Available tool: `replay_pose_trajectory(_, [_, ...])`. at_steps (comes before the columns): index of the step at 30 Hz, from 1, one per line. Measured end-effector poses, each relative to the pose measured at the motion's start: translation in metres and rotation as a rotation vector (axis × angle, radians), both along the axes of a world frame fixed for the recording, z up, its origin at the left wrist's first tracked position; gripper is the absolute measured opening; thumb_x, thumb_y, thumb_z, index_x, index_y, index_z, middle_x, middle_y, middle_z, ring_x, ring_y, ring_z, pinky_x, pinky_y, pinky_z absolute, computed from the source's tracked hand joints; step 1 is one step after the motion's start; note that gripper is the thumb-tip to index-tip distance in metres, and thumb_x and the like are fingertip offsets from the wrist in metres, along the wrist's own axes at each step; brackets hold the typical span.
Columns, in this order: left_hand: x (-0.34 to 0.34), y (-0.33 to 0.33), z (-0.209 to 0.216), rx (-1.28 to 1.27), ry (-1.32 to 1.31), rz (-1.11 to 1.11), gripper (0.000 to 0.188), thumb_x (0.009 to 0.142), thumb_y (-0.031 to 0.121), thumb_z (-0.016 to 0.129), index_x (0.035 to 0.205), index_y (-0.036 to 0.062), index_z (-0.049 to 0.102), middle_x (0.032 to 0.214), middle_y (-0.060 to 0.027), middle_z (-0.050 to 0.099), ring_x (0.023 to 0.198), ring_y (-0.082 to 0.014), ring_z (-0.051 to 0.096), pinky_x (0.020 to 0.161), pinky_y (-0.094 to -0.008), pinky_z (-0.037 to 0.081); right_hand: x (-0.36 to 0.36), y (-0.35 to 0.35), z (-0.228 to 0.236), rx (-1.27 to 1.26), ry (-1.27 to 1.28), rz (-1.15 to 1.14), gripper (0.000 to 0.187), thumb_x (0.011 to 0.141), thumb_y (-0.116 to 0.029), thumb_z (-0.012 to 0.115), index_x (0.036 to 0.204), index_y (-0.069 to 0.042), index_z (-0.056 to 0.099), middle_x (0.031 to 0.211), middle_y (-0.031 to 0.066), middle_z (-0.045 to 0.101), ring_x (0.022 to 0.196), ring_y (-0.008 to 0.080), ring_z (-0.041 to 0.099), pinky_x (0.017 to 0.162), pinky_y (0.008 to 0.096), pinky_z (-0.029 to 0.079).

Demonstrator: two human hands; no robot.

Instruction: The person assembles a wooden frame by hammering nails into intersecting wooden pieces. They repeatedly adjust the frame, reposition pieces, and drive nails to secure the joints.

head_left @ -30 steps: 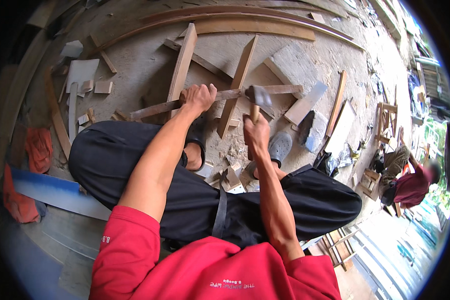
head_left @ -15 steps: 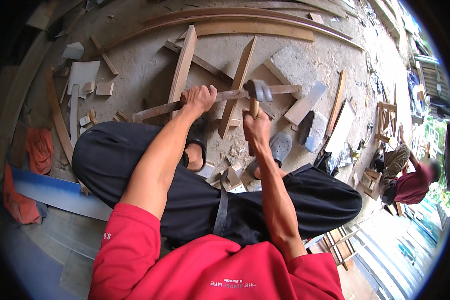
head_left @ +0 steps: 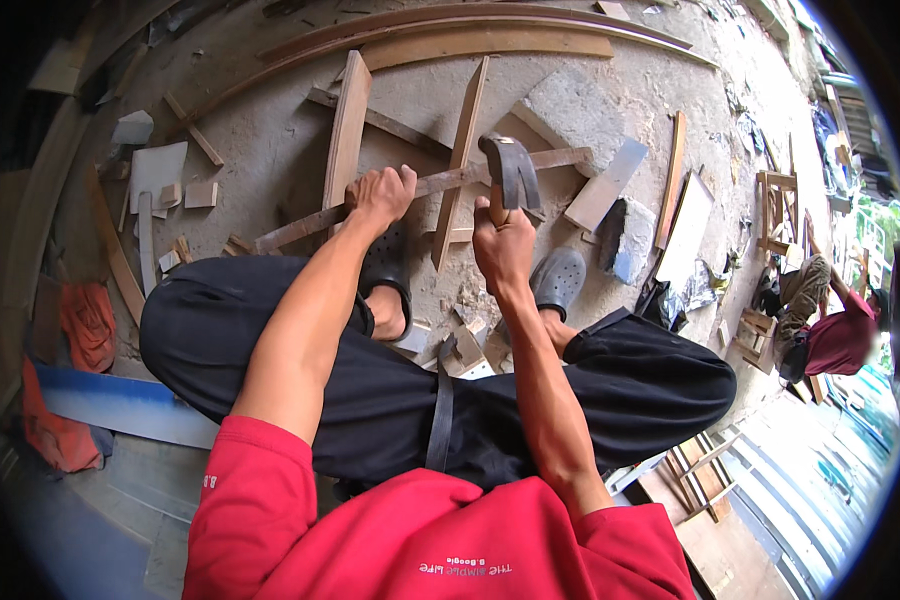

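A long narrow wooden strip [head_left: 305, 226] lies crosswise over two upright-edged boards, the left board [head_left: 346, 130] and the right board [head_left: 464, 135]. My left hand [head_left: 381, 196] is closed around the strip where it crosses the left board. In my right hand [head_left: 504, 246] is a claw hammer [head_left: 511, 172], gripped by its wooden handle. The hammer's head is above the strip, just right of the right board, and covers part of the strip. Whether a nail is there cannot be seen.
My feet in grey clogs [head_left: 560, 277] flank small wood scraps [head_left: 467, 343]. A concrete slab [head_left: 575, 112] and a concrete block [head_left: 627, 252] sit at right. Long planks [head_left: 490, 42] lie at the far side. A handsaw [head_left: 120, 400] is at left. Another person [head_left: 832, 340] sits far right.
My right hand has lifted the hammer, and its head now looks larger and nearer. My left hand keeps its hold on the strip. The whole view has shifted slightly.
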State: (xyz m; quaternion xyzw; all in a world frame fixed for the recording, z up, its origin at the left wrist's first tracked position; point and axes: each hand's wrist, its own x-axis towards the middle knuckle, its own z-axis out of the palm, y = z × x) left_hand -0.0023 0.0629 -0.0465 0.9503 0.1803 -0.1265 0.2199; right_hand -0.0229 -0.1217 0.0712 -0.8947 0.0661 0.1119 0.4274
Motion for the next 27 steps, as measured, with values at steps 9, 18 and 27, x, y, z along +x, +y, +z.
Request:
replay_pose_trajectory(9, [0.009, 0.0, 0.012, -0.047, 0.128, 0.014, 0.061, 0.095, 0.044, 0.035, 0.085, -0.003, 0.072, 0.093, -0.0318, 0.066, 0.096, -0.0482, 0.064, 0.088, -0.0566, 0.045, 0.01, -0.009, -0.023, -0.015, 0.08, 0.021, 0.022, 0.079, -0.012, 0.056, 0.093, 0.002, 0.065, 0.084, 0.0326, 0.063, 0.085, 0.0477, 0.063, 0.077, 0.0498, 0.05])
replay_pose_trajectory(18, [0.01, -0.002, 0.01, 0.043, 0.096, -0.051, 0.068, 0.095, 0.048, 0.031, 0.089, -0.0066, 0.071, 0.092, -0.034, 0.065, 0.095, -0.0498, 0.063, 0.091, -0.0538, 0.046, -0.014, -0.027, -0.07, 0.036, 0.038, -0.059, 0.024, 0.081, -0.02, 0.056, 0.097, -0.003, 0.064, 0.085, 0.0314, 0.064, 0.085, 0.0484, 0.063, 0.078, 0.0548, 0.048])
replay_pose_trajectory(27, [0.048, -0.012, 0.001, -0.202, 0.122, -0.016, 0.066, 0.092, 0.057, 0.042, 0.097, -0.0031, 0.07, 0.097, -0.0262, 0.068, 0.099, -0.04, 0.063, 0.088, -0.0466, 0.046, -0.07, -0.094, -0.129, -0.137, 0.356, -0.354, 0.031, 0.083, -0.03, 0.062, 0.1, -0.004, 0.064, 0.091, 0.0274, 0.066, 0.092, 0.0449, 0.064, 0.082, 0.051, 0.049])
